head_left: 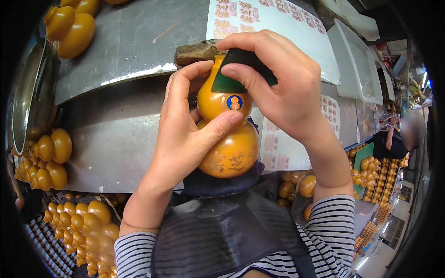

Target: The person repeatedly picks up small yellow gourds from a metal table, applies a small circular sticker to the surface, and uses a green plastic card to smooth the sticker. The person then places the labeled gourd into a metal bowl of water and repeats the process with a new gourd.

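Observation:
A glossy amber gourd-shaped bottle (230, 157) stands in front of my body, resting against a dark cloth (260, 170). Dark characters mark its lower bulb, and a small round blue emblem (234, 103) sits on the upper one. My left hand (178, 132) grips the bottle round its waist and upper bulb, thumb across the front. Pinched in my right hand (294, 85) is a flat green-and-black scraper pad (228, 79), its green edge against the upper bulb just above the emblem. A worn brownish block (193, 54) lies behind the bottle's neck, which is partly hidden.
Sticker sheets lie at the back (306, 51) and right (285, 153) on the metal table (116, 148). A clear plastic tray (357, 65) is at far right, a metal basin (28, 97) at far left. Many similar gourd bottles (92, 217) stand around. A person (391, 143) is in the right background.

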`<action>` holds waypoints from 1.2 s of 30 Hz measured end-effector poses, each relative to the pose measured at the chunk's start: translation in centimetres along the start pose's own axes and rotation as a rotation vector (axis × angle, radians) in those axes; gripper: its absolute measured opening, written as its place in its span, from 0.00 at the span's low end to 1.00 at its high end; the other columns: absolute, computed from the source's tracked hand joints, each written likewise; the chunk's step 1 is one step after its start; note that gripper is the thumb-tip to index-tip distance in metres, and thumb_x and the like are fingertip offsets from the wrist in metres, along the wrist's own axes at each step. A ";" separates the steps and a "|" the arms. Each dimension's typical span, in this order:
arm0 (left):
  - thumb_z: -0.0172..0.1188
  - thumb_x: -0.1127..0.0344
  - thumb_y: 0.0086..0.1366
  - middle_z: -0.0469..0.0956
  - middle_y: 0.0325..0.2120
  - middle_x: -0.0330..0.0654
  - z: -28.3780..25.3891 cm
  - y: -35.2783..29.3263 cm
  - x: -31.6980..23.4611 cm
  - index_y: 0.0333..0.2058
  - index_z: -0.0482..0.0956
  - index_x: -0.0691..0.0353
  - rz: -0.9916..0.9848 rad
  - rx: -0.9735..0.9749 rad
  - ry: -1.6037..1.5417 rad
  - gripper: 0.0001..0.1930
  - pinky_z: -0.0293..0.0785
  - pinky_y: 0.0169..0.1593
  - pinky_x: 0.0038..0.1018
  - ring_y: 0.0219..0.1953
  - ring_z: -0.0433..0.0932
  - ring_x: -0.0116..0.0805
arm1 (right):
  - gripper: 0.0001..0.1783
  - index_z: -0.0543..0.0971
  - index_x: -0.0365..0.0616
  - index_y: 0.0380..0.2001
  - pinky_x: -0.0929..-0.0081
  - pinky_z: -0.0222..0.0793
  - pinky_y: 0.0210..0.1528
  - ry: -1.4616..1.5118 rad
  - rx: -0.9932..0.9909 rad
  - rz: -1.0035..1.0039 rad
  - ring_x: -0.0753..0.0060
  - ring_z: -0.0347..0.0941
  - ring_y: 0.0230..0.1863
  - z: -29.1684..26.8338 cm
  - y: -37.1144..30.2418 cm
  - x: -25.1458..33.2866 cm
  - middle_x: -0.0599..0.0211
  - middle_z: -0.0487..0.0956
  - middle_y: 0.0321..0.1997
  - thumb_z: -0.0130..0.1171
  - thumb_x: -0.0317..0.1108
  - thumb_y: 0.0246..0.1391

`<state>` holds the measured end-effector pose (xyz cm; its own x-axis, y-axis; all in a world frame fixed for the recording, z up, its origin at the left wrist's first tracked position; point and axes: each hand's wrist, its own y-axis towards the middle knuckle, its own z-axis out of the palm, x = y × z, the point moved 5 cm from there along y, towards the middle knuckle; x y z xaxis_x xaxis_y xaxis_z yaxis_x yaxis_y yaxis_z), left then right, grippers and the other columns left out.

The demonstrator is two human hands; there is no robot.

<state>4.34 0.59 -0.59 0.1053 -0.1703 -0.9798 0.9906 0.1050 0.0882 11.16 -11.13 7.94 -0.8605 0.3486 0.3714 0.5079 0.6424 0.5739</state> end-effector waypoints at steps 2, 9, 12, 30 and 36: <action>0.70 0.66 0.55 0.65 0.53 0.47 0.0 0.1 -0.1 0.58 0.62 0.65 -0.006 0.002 0.020 0.35 0.73 0.56 0.34 0.58 0.66 0.39 | 0.13 0.81 0.41 0.38 0.76 0.73 0.35 -0.053 -0.021 -0.053 0.67 0.77 0.32 -0.1 0.3 0.0 0.63 0.80 0.32 0.66 0.23 0.45; 0.43 0.54 0.74 0.73 0.49 0.41 -0.9 0.6 0.2 0.57 0.65 0.65 -0.127 0.027 -0.254 0.22 0.70 0.50 0.22 0.50 0.72 0.27 | 0.11 0.83 0.47 0.29 0.73 0.76 0.32 -0.218 -0.152 -0.385 0.71 0.76 0.30 -0.5 -3.9 3.7 0.71 0.80 0.29 0.65 0.31 0.36; 0.43 0.48 0.74 0.72 0.48 0.41 -0.4 0.6 -0.7 0.55 0.66 0.65 -0.110 -0.010 -0.178 0.26 0.69 0.48 0.22 0.48 0.71 0.26 | 0.10 0.82 0.44 0.28 0.71 0.77 0.33 0.001 -0.029 -0.254 0.69 0.77 0.30 -0.7 -6.2 5.0 0.68 0.81 0.30 0.68 0.28 0.37; 0.47 0.54 0.70 0.68 0.49 0.41 -2.0 -2.7 -1.5 0.58 0.63 0.65 -0.017 0.124 0.083 0.25 0.68 0.42 0.21 0.45 0.70 0.29 | 0.15 0.80 0.50 0.32 0.62 0.71 0.27 0.099 -0.174 0.190 0.56 0.77 0.25 -3.9 -4.1 3.5 0.62 0.80 0.22 0.63 0.47 0.44; 0.46 0.59 0.68 0.73 0.43 0.48 0.8 -4.4 -4.5 0.49 0.67 0.70 0.108 0.148 0.052 0.19 0.74 0.48 0.28 0.46 0.73 0.34 | 0.17 0.75 0.47 0.14 0.67 0.66 0.18 -0.099 -0.204 0.220 0.60 0.73 0.18 -5.5 -9.6 9.4 0.65 0.74 0.15 0.62 0.47 0.43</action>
<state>-0.45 0.14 3.57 0.2106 -0.1141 -0.9709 0.9763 -0.0263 0.2149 -1.59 -17.81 9.93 -0.7235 0.5352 0.4359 0.6710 0.3971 0.6261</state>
